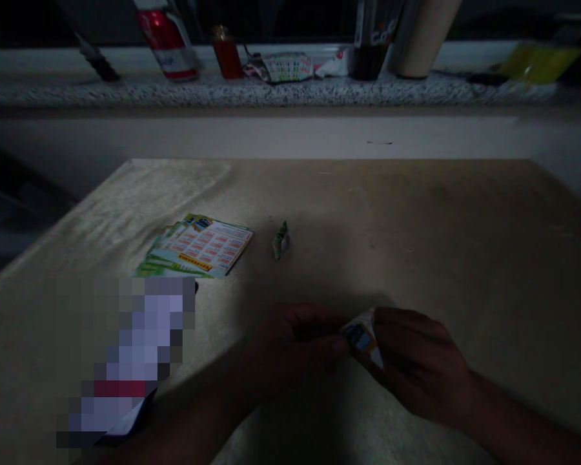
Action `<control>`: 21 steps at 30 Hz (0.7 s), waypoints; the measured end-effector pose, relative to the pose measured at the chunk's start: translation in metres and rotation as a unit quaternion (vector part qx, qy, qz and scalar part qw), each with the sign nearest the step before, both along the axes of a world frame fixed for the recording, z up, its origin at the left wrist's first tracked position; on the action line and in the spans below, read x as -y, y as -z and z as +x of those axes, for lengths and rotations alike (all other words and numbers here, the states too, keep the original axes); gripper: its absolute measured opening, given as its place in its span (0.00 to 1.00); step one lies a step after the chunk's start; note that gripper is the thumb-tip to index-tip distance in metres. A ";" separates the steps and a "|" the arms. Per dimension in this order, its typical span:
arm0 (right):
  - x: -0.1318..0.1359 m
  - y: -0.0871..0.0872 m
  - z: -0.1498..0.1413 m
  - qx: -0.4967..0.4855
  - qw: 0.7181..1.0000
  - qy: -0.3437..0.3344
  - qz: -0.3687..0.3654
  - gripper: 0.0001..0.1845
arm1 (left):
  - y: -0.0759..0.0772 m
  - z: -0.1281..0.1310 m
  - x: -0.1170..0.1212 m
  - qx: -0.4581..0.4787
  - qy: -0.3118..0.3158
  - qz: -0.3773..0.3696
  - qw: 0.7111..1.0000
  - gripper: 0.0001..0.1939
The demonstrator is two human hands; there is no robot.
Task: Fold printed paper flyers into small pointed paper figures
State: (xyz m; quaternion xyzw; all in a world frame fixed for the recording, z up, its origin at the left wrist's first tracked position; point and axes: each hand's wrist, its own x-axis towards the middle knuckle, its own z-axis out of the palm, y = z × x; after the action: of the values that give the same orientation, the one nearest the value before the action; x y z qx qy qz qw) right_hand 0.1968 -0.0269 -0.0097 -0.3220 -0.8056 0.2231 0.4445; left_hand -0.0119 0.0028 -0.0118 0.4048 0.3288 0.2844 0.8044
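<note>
Head view: apparently part-folded, a card (361, 336) pinched narrowly by left hand (285, 342) and right hand (426, 365), lower right of centre; folded, one small piece (281, 243), near centre; unfolded, the stacked cards (213, 245), left of centre.

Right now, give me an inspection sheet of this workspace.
Surface: smooth tan table, dimly lit
Job's things: folded white printed paper, held; fanned green-and-white printed cards; small folded green-and-white paper piece
Clutter: flat pixelated object, lower left
Hands: left hand and right hand, both on the folded white printed paper
Cables: nothing seen
Surroundings: speckled stone ledge with red-and-white metal can, small orange-red bottle, dark bottle with white lettering
</note>
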 end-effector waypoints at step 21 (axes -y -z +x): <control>0.002 0.000 -0.001 0.012 1.000 -0.007 -0.026 0.09 | -0.003 -0.005 0.006 -0.090 -0.008 0.125 0.988 0.13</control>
State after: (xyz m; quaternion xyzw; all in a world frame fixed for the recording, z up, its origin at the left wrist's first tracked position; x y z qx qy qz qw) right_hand 0.1962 -0.0288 -0.0096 -0.3306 -0.8068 0.2428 0.4252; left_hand -0.0166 -0.0032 -0.0089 0.5233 0.3655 0.2920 0.7122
